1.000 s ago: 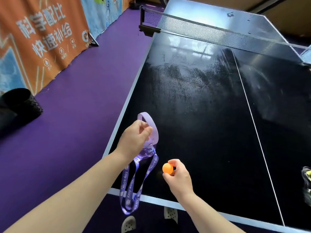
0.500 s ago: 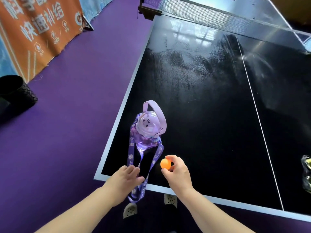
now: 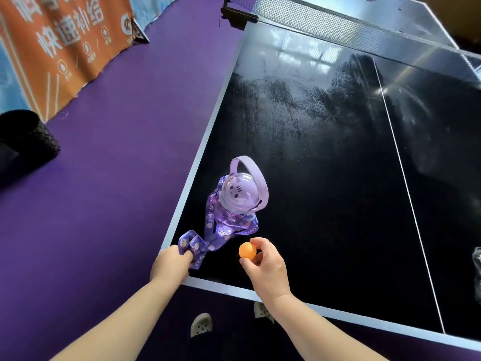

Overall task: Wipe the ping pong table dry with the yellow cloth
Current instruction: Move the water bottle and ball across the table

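View from above of a dark ping pong table (image 3: 325, 204) that fills the right and centre of the frame, with its net (image 3: 312, 19) along the top edge. Streaky wet smears shine on the surface in the upper centre, below the net.

A purple water bottle (image 3: 235, 201) with a cat-face dome lid stands upright in the lower centre, near the table's left edge. The left hand (image 3: 170, 264), at the table's near left corner, has its grip clenched around the bottle's patterned strap (image 3: 197, 243), which lies bunched on the table; this probably stops it dangling over the edge.

The right hand (image 3: 265, 267), just right of the strap, pinches an orange ball (image 3: 247, 250) between thumb and fingertips, low over the surface. Bottle and ball seem to be gathered in this corner to free the rest for wiping.

The yellow cloth is in neither hand. A blurred object at the right edge (image 3: 477, 269) may be it, but this is unclear. Wiping appears not yet begun.
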